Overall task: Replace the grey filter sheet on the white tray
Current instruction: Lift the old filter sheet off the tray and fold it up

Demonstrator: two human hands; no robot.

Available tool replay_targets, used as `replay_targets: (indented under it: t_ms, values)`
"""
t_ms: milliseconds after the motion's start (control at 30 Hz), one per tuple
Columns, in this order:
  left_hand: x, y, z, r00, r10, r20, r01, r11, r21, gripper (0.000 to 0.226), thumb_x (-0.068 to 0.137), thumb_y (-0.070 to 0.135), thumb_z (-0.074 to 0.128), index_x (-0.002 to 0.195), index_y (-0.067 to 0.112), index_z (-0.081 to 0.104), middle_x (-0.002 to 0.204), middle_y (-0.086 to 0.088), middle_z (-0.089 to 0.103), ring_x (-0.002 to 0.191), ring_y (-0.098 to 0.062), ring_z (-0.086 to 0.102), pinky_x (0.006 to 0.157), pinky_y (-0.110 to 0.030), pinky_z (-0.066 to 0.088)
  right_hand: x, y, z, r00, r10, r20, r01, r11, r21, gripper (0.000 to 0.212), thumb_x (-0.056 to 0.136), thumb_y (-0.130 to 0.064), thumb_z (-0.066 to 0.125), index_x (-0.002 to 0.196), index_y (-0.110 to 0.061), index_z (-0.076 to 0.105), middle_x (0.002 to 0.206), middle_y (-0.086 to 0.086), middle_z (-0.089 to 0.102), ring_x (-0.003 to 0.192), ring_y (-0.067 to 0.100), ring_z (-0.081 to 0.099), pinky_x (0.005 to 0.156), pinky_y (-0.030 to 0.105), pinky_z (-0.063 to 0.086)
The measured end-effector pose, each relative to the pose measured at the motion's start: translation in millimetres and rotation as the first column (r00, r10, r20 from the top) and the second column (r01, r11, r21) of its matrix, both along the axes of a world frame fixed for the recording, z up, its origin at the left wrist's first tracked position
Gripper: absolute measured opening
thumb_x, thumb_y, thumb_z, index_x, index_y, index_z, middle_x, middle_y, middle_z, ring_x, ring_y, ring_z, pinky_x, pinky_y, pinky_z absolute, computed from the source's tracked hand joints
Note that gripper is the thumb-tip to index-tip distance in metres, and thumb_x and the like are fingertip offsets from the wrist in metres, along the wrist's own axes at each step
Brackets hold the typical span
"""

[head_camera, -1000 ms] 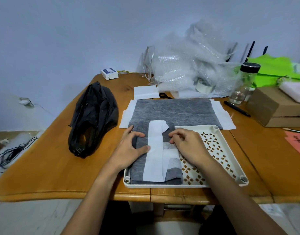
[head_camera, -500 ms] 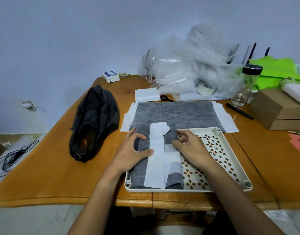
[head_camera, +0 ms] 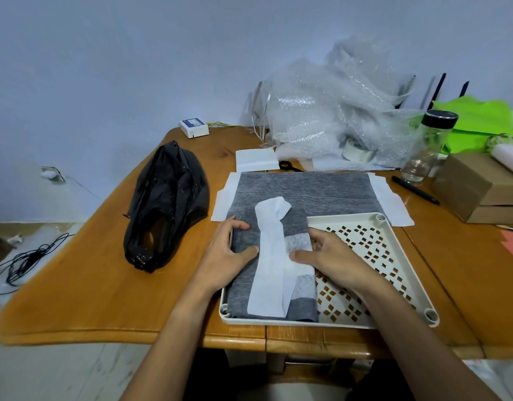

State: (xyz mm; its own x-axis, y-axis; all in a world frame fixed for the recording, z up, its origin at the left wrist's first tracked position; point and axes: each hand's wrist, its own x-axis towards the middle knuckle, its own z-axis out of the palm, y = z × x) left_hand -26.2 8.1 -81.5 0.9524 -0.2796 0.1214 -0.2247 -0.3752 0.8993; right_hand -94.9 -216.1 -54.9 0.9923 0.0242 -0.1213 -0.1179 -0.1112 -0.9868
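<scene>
Here, on the wooden bench [head_camera: 90,285], a folded grey filter sheet [head_camera: 249,273] with a white strip [head_camera: 271,256] covers the left half of the white tray [head_camera: 405,273]. The left hand [head_camera: 224,256] grasps the sheet's left edge, thumb on top; the right hand [head_camera: 333,260] presses it flat, fingers released. A second grey sheet [head_camera: 304,191] lies behind the tray.
</scene>
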Motion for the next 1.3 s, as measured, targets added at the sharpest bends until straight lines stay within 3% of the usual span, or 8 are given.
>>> replay_targets:
  t_ms: [133, 200, 300, 667, 833, 1033, 1200, 1300]
  values:
    - [-2.0, 0.8, -0.6, 0.999, -0.001, -0.052, -0.006, 0.992, -0.128, 0.072, 0.083, 0.027, 0.081, 0.142, 0.032, 0.041, 0.136, 0.021, 0.051, 0.123, 0.012, 0.048, 0.108, -0.028, 0.043, 1.4, -3.5, 2.4, 0.999, -0.045, -0.006, 0.045, 0.998, 0.042, 0.032, 0.090, 0.004, 0.067, 0.119, -0.010, 0.068, 0.112, 0.003, 0.077, 0.102, 0.019, 0.074, 0.084, 0.029, 0.058]
    - [-3.8, 0.5, 2.7, 0.998, -0.001, -0.059, -0.008, 0.987, -0.157, 0.076, 0.084, 0.035, 0.079, 0.147, 0.031, 0.038, 0.137, 0.023, 0.049, 0.124, 0.009, 0.048, 0.103, -0.024, 0.042, 1.3, -4.7, 3.7, 0.998, -0.070, -0.008, 0.070, 0.994, 0.087, 0.032, 0.090, 0.002, 0.067, 0.119, -0.011, 0.069, 0.113, 0.003, 0.077, 0.104, 0.021, 0.073, 0.087, 0.032, 0.057]
    - [-5.4, 0.9, 6.2, 0.997, -0.005, -0.081, -0.010, 0.981, -0.194, 0.079, 0.072, 0.058, 0.073, 0.144, 0.035, 0.047, 0.137, 0.019, 0.056, 0.125, 0.000, 0.055, 0.102, -0.031, 0.049, -0.1, -5.5, 5.5, 0.994, -0.111, 0.002, 0.110, 0.984, 0.143, 0.031, 0.090, 0.000, 0.067, 0.118, -0.014, 0.071, 0.112, 0.003, 0.077, 0.104, 0.023, 0.073, 0.091, 0.036, 0.056]
    - [-9.2, 1.5, 10.7, 0.999, -0.034, 0.002, 0.034, 0.989, -0.146, 0.080, 0.072, 0.080, 0.064, 0.137, 0.034, 0.059, 0.148, 0.018, 0.048, 0.137, -0.003, 0.046, 0.116, -0.046, 0.039, 0.8, -5.7, 10.6, 0.989, -0.141, -0.046, 0.148, 0.923, 0.355, 0.026, 0.089, 0.004, 0.059, 0.111, -0.003, 0.072, 0.112, 0.018, 0.075, 0.100, 0.031, 0.070, 0.097, 0.044, 0.051]
    - [-12.0, 3.2, 21.4, 1.000, -0.020, 0.017, 0.023, 0.983, -0.182, 0.057, 0.074, 0.067, 0.072, 0.121, 0.035, 0.073, 0.154, 0.025, 0.040, 0.142, 0.001, 0.038, 0.116, -0.042, 0.037, 5.7, -3.5, 16.2, 0.991, -0.135, -0.010, 0.130, 0.938, 0.321, 0.029, 0.091, 0.002, 0.060, 0.117, -0.004, 0.069, 0.114, 0.016, 0.075, 0.106, 0.033, 0.071, 0.098, 0.044, 0.053]
    - [-0.9, -5.9, 57.4, 0.994, -0.069, -0.088, 0.030, 0.922, -0.385, 0.021, 0.096, 0.020, 0.068, 0.117, 0.018, 0.071, 0.111, 0.006, 0.078, 0.106, -0.016, 0.073, 0.084, -0.030, 0.060, 24.2, -3.9, 40.3, 0.988, -0.138, 0.074, 0.129, 0.984, 0.123, 0.020, 0.094, -0.005, 0.065, 0.113, -0.010, 0.068, 0.104, 0.001, 0.079, 0.090, 0.014, 0.076, 0.069, 0.020, 0.057]
    - [37.0, -30.8, 74.7, 0.957, -0.130, -0.258, -0.012, 0.874, -0.485, 0.025, 0.099, 0.017, 0.063, 0.123, 0.017, 0.069, 0.116, -0.006, 0.077, 0.108, -0.028, 0.073, 0.096, -0.046, 0.056, 50.4, -15.1, 63.5, 0.986, -0.132, 0.100, 0.128, 0.991, 0.042, 0.020, 0.096, -0.010, 0.063, 0.115, -0.016, 0.066, 0.109, 0.001, 0.077, 0.091, 0.010, 0.075, 0.073, 0.021, 0.058]
    - [57.7, -45.0, 76.7, 0.926, -0.148, -0.348, -0.048, 0.867, -0.496, 0.025, 0.099, 0.018, 0.063, 0.124, 0.018, 0.069, 0.118, -0.008, 0.077, 0.111, -0.031, 0.072, 0.094, -0.045, 0.056, 63.1, -28.3, 71.6, 0.996, -0.075, 0.048, 0.077, 0.996, -0.049, 0.029, 0.096, -0.020, 0.064, 0.125, -0.022, 0.062, 0.115, -0.004, 0.076, 0.098, 0.009, 0.074, 0.077, 0.023, 0.057]
